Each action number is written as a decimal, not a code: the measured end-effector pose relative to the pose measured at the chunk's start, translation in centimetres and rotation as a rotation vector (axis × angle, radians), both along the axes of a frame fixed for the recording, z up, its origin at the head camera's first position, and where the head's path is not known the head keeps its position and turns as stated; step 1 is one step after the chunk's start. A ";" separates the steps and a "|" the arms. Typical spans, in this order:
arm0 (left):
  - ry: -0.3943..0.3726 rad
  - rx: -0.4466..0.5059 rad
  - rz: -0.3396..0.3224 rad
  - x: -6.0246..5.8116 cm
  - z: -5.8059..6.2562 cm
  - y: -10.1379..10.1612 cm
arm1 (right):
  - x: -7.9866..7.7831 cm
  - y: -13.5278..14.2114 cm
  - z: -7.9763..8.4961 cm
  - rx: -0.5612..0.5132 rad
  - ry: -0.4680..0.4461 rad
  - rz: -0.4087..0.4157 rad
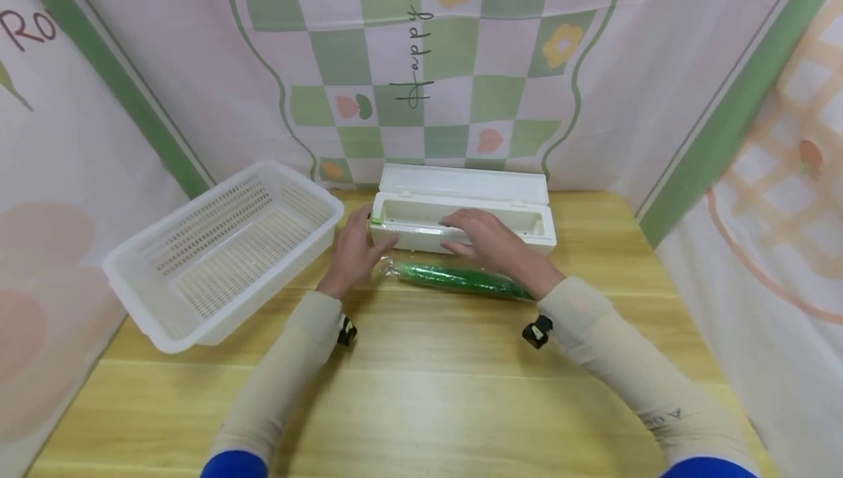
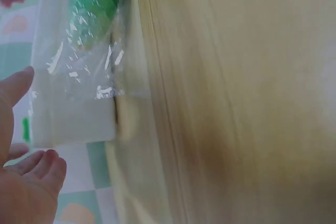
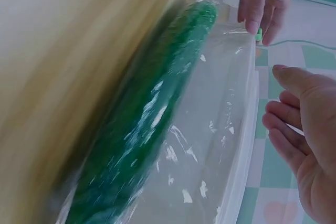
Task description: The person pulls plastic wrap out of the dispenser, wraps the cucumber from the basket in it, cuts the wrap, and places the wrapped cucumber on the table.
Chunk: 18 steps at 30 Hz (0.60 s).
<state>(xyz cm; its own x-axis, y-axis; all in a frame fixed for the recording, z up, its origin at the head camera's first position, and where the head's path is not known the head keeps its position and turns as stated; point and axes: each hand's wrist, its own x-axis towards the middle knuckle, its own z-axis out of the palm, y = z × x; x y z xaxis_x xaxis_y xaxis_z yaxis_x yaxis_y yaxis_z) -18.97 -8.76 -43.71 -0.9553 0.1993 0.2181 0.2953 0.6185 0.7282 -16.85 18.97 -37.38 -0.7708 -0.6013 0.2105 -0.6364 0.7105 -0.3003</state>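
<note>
A long white cling film dispenser box [image 1: 464, 233] stands at the back of the table with its hinged lid [image 1: 464, 184] raised. Clear film covers its front, and a green slider [image 1: 377, 219] sits at its left end. Just in front lies a green cucumber [image 1: 461, 279] wrapped in shiny clear film. Beside the dispenser's left end is my left hand [image 1: 352, 251], fingers spread and thumb apart, nothing gripped. My right hand [image 1: 494, 244] hovers over the dispenser's front edge, fingers loosely bent with a gap to the thumb; its forearm passes over the cucumber's right end.
A white slotted plastic basket [image 1: 230, 317] stands at the left of the wooden table [image 1: 421, 390]. Behind the dispenser hangs a checked cloth backdrop [image 1: 421, 61], with further cloth walls at both sides.
</note>
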 end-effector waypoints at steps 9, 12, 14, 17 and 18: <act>0.064 0.063 0.012 -1.5 -1.1 -0.2 | -2.8 -3.8 -0.1 -0.094 -0.059 0.056; 0.099 0.043 0.011 -1.7 -1.5 -0.4 | -3.4 -5.1 -0.1 -0.117 -0.067 0.060; 0.119 0.045 0.007 -1.8 -1.7 -0.5 | -3.8 -5.9 -0.2 -0.133 -0.078 0.056; 0.129 0.065 0.000 -1.8 -1.9 -0.4 | -4.2 -6.8 -0.5 -0.142 -0.094 0.050; 0.130 0.074 -0.002 -1.9 -1.9 -0.4 | -4.4 -7.0 -0.5 -0.144 -0.102 0.048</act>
<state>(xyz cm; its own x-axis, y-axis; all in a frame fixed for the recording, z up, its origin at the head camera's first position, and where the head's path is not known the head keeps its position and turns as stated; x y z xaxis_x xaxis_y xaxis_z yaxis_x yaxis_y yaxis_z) -20.82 -9.15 -45.60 -0.9177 0.1799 0.3542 0.3913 0.5639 0.7273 -21.21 11.95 -37.93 -0.7638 -0.6069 0.2196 -0.6295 0.6254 -0.4611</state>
